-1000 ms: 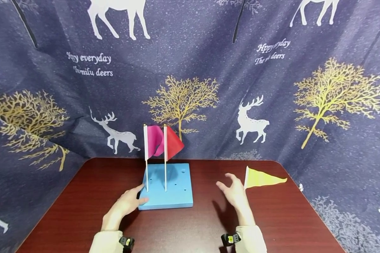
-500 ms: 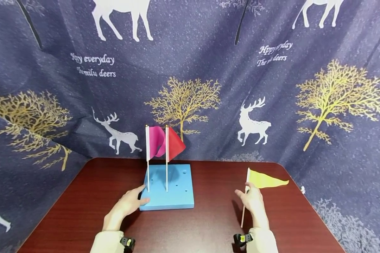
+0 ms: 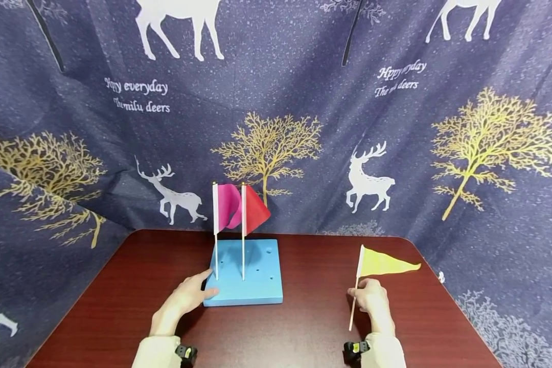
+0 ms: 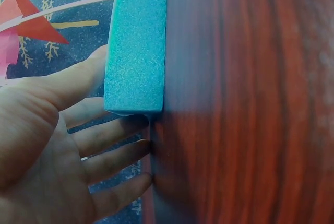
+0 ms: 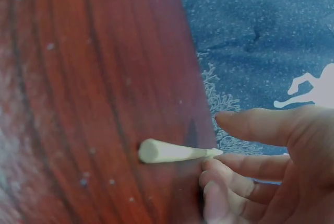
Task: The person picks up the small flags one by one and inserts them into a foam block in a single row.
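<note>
A pink flag (image 3: 227, 207) and a red flag (image 3: 255, 210) stand upright in a blue foam block (image 3: 257, 286) with small holes in its top. My left hand (image 3: 186, 293) rests at the block's left front corner. In the left wrist view, the thumb (image 4: 86, 80) lies against one face of the block, and the other fingers extend loosely past its end. A yellow flag (image 3: 386, 263) lies on the right of the table. My right hand (image 3: 371, 298) is at its stick (image 3: 352, 314). In the right wrist view, the fingertips meet the stick, while the thumb stays apart from it.
The dark red-brown wooden table (image 3: 303, 327) has rounded far corners. Behind it hangs a blue cloth (image 3: 294, 82) printed with deer and golden trees. Each wrist wears a small black device, one on the left wrist (image 3: 186, 352) and one on the right (image 3: 355, 350).
My right hand has moved right and then toward me, down from beside the yellow flag's cloth to its stick. The left hand has stayed at the block. The head view has shifted slightly.
</note>
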`<state>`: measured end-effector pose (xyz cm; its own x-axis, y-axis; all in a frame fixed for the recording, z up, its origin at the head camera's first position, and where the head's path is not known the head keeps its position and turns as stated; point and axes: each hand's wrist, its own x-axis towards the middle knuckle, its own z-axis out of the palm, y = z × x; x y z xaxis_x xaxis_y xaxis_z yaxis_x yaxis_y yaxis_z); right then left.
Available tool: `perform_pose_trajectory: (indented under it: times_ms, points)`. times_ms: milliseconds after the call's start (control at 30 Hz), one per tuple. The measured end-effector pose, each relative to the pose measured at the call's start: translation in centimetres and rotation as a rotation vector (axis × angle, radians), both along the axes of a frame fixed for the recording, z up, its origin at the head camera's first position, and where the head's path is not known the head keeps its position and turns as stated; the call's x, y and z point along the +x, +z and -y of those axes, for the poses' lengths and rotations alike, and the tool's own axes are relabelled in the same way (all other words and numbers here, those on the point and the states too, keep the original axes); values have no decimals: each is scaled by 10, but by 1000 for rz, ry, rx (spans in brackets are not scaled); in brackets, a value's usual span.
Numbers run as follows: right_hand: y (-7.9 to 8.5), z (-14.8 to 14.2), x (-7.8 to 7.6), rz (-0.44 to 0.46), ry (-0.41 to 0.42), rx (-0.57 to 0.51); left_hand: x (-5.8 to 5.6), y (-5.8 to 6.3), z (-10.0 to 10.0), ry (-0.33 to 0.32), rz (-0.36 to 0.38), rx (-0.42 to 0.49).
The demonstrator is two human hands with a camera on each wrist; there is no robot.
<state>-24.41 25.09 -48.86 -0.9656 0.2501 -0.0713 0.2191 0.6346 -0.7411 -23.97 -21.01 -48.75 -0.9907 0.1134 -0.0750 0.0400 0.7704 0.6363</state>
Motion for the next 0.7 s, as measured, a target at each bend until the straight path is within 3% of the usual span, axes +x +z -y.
perform_pose_trajectory:
  times_ms: [333, 567, 700]
  points:
    - [-1, 3, 7, -20, -29, 100, -2, -2, 1, -4, -3, 3]
    - [1, 1, 9, 60, -23, 76, -3, -3, 3, -15, -17, -16]
    - [-2, -3, 10, 45, -10, 17, -4, -5, 3, -23, -22, -19]
